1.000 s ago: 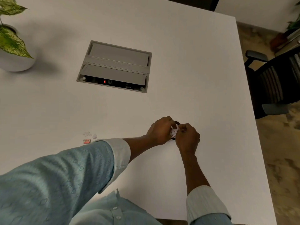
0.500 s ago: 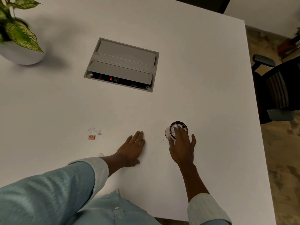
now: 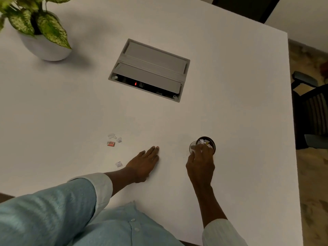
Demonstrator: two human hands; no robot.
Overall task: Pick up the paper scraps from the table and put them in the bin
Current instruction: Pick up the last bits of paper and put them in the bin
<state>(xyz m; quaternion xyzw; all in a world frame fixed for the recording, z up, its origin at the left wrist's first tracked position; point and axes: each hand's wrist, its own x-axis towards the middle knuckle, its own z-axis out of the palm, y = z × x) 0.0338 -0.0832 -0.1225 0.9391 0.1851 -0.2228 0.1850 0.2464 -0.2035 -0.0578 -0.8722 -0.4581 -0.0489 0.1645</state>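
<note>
The left hand (image 3: 144, 165) lies flat and released on the table (image 3: 230, 103); 1 paper scrap (image 3: 118, 164) sits just to its left, nearer it than the right hand (image 3: 201, 161), whose fingers curl over the scrap-filled bin (image 3: 212, 144); whether they grip anything is unclear

2 hands (image 3: 143, 166), 1 bin (image 3: 204, 144), 5 loose paper scraps (image 3: 119, 164), 1 potted plant (image 3: 44, 45), 1 table (image 3: 230, 103)
</note>
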